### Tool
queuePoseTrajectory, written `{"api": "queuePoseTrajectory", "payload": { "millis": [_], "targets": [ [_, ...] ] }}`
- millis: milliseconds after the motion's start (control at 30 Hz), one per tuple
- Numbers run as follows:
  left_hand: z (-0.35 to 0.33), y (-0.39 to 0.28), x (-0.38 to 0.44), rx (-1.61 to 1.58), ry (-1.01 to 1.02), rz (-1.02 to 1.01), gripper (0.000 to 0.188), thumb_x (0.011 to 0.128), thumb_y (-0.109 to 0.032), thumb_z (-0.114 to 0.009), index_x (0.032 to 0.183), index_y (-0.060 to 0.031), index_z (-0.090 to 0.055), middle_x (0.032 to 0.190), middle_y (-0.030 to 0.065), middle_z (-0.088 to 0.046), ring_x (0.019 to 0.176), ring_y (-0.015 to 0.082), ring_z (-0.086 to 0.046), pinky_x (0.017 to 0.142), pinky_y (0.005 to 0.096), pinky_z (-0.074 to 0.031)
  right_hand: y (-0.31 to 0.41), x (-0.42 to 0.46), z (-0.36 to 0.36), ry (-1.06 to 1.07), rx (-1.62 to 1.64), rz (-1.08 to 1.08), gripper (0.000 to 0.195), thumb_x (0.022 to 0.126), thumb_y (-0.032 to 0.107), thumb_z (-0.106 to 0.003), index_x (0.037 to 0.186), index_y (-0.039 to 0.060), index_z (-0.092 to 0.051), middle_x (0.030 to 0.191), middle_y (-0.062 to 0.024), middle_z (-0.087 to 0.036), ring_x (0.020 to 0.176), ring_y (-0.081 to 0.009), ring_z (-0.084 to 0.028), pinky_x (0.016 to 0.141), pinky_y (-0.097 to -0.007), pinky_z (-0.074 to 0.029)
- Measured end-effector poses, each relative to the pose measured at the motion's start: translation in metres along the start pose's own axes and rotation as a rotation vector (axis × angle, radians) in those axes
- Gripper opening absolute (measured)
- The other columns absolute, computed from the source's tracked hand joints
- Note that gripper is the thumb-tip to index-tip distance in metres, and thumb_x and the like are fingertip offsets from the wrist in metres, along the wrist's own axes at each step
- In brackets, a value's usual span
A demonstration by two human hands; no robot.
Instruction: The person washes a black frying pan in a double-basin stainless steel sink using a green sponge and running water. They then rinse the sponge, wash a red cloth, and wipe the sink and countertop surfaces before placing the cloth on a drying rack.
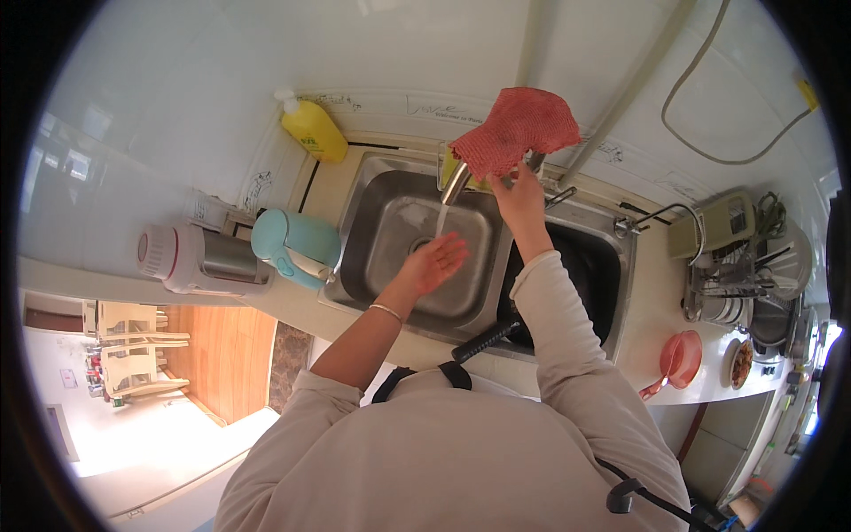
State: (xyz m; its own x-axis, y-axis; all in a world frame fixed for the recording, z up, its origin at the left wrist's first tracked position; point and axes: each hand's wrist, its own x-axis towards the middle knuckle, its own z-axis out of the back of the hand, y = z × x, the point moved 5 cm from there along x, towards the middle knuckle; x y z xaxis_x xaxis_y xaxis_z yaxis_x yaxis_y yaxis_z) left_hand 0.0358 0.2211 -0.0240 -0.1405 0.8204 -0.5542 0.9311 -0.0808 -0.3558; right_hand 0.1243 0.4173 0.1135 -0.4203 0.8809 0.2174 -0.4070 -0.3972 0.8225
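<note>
Palm up and fingers spread, my left hand (435,263) is held over the left basin (372,246) of a stainless steel sink. A thin stream of water (441,218) falls from the faucet spout (455,183) beside its fingertips. A red woven cloth (515,126) drapes over the faucet. My right hand (520,199) reaches up to the cloth's lower edge, by the faucet body; the cloth hides part of the fingers, so their grip is unclear. In the right basin lies a large black pan (602,272), its black handle (488,340) jutting over the front rim.
On the left counter stand a light-blue kettle (299,246), a pale thermal jug (199,259) and a yellow pump bottle (316,133). To the right are a small curved tap (665,211), a dish rack (718,286), a red strainer or ladle (681,359) and a plate of food (740,364).
</note>
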Motion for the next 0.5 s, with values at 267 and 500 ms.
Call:
{"api": "queuePoseTrajectory", "payload": {
  "millis": [267, 500],
  "targets": [
    [-0.007, -0.027, 0.028, -0.04, -0.074, -0.084, 0.03, 0.098, -0.018, -0.048, 0.123, -0.0026, -0.052, 0.121, 0.015, -0.058, 0.109, 0.0289, -0.059, 0.094, 0.0406, -0.05, 0.031, 0.012, 0.061, -0.055, 0.965, -0.302, 0.027, 0.088, 0.024, -0.065, 0.105, 0.0024, -0.062, 0.095, -0.0032, -0.063, 0.085, -0.0159, -0.058, 0.07, -0.03, -0.044],
    [-0.044, -0.041, 0.009, 0.688, -0.036, 0.013, 0.044, 0.092, -0.035, -0.06, 0.128, -0.0099, -0.052, 0.123, 0.0066, -0.059, 0.108, 0.024, -0.059, 0.088, 0.0369, -0.046, 0.096, 0.007, 0.086, 0.049, 1.09, -0.213, 0.031, 0.083, 0.014, -0.071, 0.11, 0.0016, -0.063, 0.099, -0.002, -0.066, 0.088, -0.013, -0.06, 0.076, -0.0269, -0.046]
  ]
}}
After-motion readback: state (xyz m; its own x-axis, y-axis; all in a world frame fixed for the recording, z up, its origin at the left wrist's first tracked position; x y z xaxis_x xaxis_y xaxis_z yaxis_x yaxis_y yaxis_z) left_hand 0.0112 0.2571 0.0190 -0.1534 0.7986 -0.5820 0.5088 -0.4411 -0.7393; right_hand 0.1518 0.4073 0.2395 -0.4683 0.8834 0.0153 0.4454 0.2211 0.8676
